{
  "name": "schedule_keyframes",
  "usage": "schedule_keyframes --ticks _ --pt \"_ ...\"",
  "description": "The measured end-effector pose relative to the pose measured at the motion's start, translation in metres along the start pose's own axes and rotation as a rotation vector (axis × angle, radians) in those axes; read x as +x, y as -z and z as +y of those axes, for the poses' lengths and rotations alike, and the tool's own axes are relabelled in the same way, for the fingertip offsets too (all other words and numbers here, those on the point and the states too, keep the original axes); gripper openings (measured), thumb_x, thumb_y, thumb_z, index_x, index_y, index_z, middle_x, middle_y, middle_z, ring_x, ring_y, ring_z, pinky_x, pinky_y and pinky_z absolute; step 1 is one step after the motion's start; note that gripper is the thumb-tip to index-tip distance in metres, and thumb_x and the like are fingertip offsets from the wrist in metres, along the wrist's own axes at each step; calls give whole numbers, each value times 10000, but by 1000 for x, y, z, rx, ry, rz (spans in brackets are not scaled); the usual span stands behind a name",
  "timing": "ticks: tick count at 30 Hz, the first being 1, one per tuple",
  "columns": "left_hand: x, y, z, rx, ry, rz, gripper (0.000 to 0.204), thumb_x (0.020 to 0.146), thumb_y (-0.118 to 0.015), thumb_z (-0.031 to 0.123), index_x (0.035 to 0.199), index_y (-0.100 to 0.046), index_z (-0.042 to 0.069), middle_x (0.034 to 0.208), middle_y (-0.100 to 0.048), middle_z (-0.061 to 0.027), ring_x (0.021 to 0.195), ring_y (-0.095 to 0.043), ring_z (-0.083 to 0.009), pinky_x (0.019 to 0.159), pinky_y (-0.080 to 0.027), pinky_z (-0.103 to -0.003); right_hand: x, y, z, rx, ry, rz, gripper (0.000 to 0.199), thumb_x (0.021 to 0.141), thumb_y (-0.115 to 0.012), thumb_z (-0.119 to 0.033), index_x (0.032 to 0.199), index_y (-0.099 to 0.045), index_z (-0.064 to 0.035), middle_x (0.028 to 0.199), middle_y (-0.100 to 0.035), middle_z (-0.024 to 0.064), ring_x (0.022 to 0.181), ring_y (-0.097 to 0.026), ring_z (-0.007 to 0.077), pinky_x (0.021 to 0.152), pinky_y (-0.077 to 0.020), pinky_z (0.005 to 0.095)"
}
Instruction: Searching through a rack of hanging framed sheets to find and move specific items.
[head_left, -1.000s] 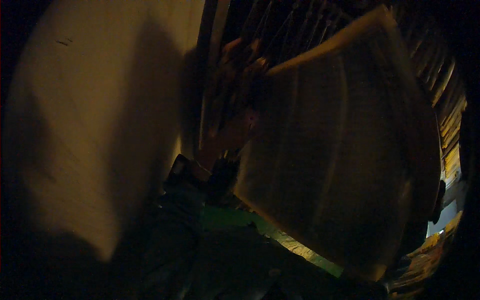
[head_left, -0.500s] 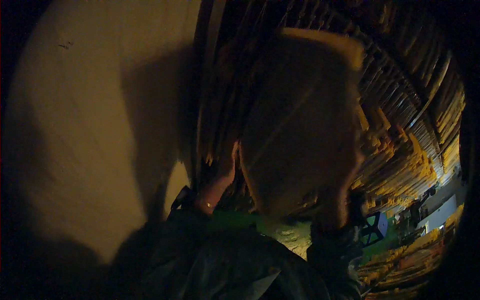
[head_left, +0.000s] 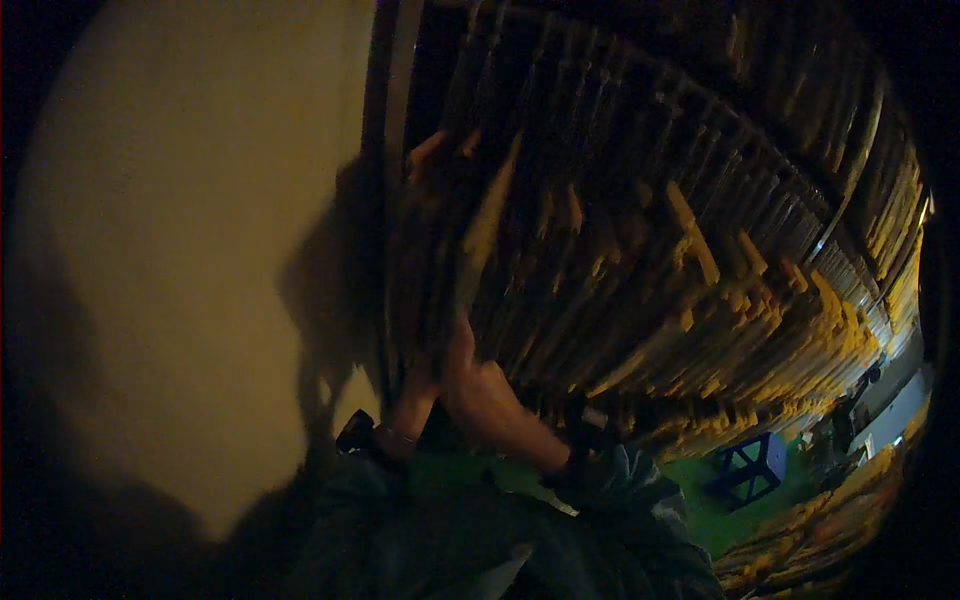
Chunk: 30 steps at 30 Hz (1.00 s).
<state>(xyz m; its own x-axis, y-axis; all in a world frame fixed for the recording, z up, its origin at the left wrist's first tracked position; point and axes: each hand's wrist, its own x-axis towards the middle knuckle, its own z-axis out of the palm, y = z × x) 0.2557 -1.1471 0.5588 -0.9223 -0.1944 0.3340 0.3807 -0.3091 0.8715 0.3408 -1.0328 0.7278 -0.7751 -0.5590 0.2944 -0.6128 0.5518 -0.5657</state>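
Observation:
A flat tan folder (head_left: 486,215) stands nearly edge-on at the left end of a long row of hanging files (head_left: 640,300). My right hand (head_left: 487,400) is at the folder's lower front edge, its fingers closed and pointing up along it. Close beside it, my left hand (head_left: 412,392) reaches up between the folder and the pale wall. Darkness hides the left fingers, so their grip does not show. Dark green sleeves cover both forearms.
The pale wall (head_left: 200,250) rises close on the left, with shadows on it. A metal rail runs above the files. Further right, a blue step stool (head_left: 752,468) stands on the green floor (head_left: 690,490). More files (head_left: 820,530) line the lower right.
The folder, held broad side toward me before, has turned edge-on and gone in among the files. My right hand has moved left, close to my left hand.

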Motion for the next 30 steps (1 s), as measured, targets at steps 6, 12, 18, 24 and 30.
schedule_keyframes --ticks 6,12,18,24,30 --pt "-19 5 -13 247 -92 50 258 895 -575 203 1074 -563 17 977 -593 -45 896 -570 -174 794 -480 -344 69 -16 36 -174 -24 -48 814 768 -580 0 1353 -39 166 645 -602 261 560 -636 381 512 -521 459" --pt "-27 18 -25 387 -134 119 214 903 -570 174 1043 -563 12 943 -588 -51 854 -564 -166 772 -483 -343 97 -61 100 -369 -93 64 631 780 -607 -71 1237 -290 229 728 -637 250 636 -663 368 610 -556 436" --pt "-10 15 -42 438 -169 138 171 911 -566 146 1011 -563 7 909 -583 -56 813 -558 -157 750 -486 -342 51 -36 104 -219 -60 -27 561 814 -597 -144 1296 -354 6 746 -638 240 665 -656 380 576 -539 459" --pt "-27 -10 -63 643 -326 368 193 915 -579 142 1014 -525 -15 872 -565 -63 774 -538 -158 716 -487 -324 -122 -39 248 -68 -139 -199 533 868 -535 -225 1343 -329 -99 761 -645 200 682 -638 402 560 -502 522" --pt "-81 -152 -119 781 146 -571 252 897 -604 147 1100 -563 2 889 -605 -91 730 -587 -158 648 -497 -296 -364 -30 405 -66 -849 -307 423 814 -579 -229 1192 -495 -60 839 -645 208 789 -645 385 648 -521 486"
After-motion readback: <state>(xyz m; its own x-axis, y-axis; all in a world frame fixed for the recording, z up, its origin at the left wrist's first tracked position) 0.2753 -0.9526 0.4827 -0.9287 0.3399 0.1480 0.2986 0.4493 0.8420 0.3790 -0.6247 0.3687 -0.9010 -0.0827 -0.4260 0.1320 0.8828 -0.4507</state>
